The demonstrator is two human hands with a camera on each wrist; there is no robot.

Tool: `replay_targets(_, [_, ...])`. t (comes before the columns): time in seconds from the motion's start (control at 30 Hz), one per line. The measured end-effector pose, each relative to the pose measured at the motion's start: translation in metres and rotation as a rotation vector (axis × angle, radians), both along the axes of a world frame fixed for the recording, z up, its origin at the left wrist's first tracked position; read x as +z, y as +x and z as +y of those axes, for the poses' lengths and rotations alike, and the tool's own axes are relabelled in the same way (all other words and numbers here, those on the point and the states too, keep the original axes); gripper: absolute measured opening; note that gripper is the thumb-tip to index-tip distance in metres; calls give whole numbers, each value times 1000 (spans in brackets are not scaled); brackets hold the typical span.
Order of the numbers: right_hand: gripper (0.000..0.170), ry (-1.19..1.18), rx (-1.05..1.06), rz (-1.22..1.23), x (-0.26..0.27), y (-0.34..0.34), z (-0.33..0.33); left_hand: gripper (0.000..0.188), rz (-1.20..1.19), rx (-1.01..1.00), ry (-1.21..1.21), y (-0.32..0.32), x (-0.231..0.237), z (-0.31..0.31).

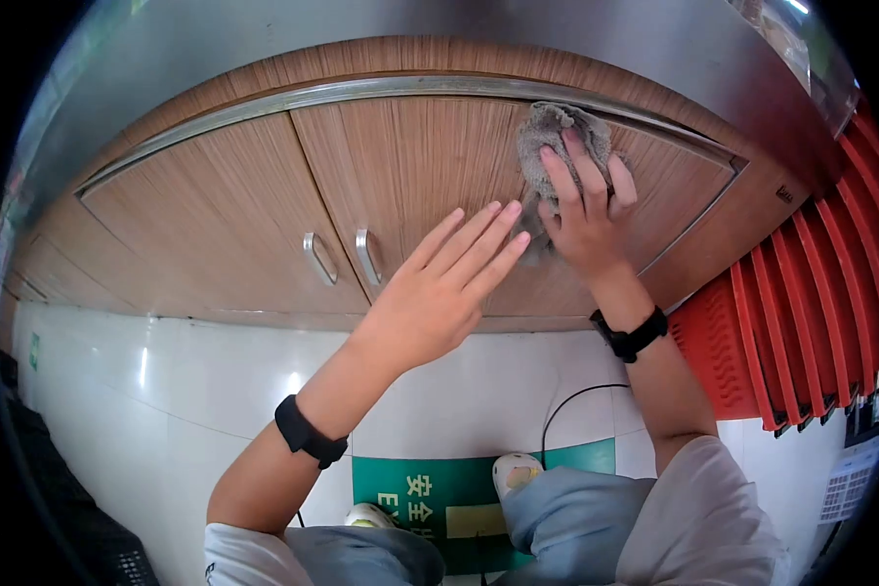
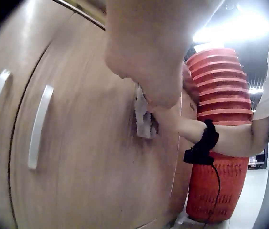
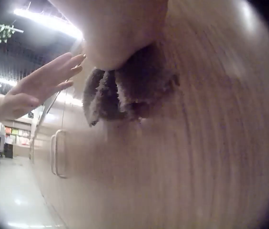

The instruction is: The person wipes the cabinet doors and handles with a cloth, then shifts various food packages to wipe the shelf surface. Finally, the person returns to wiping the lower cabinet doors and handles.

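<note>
A grey cloth [image 1: 542, 137] lies bunched against the wooden cabinet door [image 1: 439, 156], high up near the metal trim. My right hand [image 1: 591, 210] presses it to the door with fingers extended and spread over it. In the right wrist view, folds of the cloth [image 3: 108, 98] hang out below the hand. My left hand [image 1: 444, 288] is held out in front of the same door, fingers straight and holding nothing. The right wrist view shows this left hand [image 3: 39, 88] standing off from the door surface.
Two metal handles [image 1: 366, 256] sit where the cabinet doors meet. A stack of red plastic baskets [image 1: 811, 303] stands at the right, beside the cabinet. On the white floor below lies a green mat [image 1: 400, 479] with lettering, and a black cable [image 1: 557, 410] runs nearby.
</note>
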State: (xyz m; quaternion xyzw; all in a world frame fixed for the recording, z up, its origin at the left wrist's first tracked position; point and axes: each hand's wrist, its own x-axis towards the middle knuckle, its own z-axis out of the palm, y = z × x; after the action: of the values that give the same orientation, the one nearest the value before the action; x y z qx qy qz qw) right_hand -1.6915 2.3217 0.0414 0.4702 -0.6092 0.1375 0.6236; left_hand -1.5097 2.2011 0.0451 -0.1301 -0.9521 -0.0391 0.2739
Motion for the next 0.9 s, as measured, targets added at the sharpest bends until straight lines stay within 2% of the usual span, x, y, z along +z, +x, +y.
replay_targets(0.07, [55, -30, 8, -42, -2, 9, -6, 78, 26, 23, -26, -3, -4, -2])
replay_targets(0.13, [50, -12, -17, -150, -5, 21, -17, 76, 93, 81, 17, 0, -7, -6])
replay_targets(0.2, [45, 17, -8, -99, -8, 33, -30, 75, 156, 137, 64, 0, -12, -12])
replay_targets(0.27, [40, 46, 4, -44, -13, 39, -39, 76, 378, 141, 11, 0, -20, -19])
replay_targets(0.43, [32, 151, -20, -14, -37, 49, -36, 78, 191, 218, 43, 5, -32, -26])
replay_targets(0.53, [30, 169, 20, -23, -30, 50, -34, 73, 233, 227, 54, 3, -31, -24])
replay_targets(0.6, [29, 151, 41, -23, -15, 53, -33, 68, 414, 235, -30, -3, -21, -27])
replay_targets(0.7, [25, 50, 97, -61, 10, 58, -42, 66, 432, 185, 52, -11, 5, -25])
replay_targets(0.8, [26, 136, 134, -132, -3, 59, -35, 66, 371, 181, 82, -8, 1, -22])
replay_targets(0.9, [27, 197, 171, -121, -43, 52, -29, 67, 246, 145, 132, -3, -37, -18])
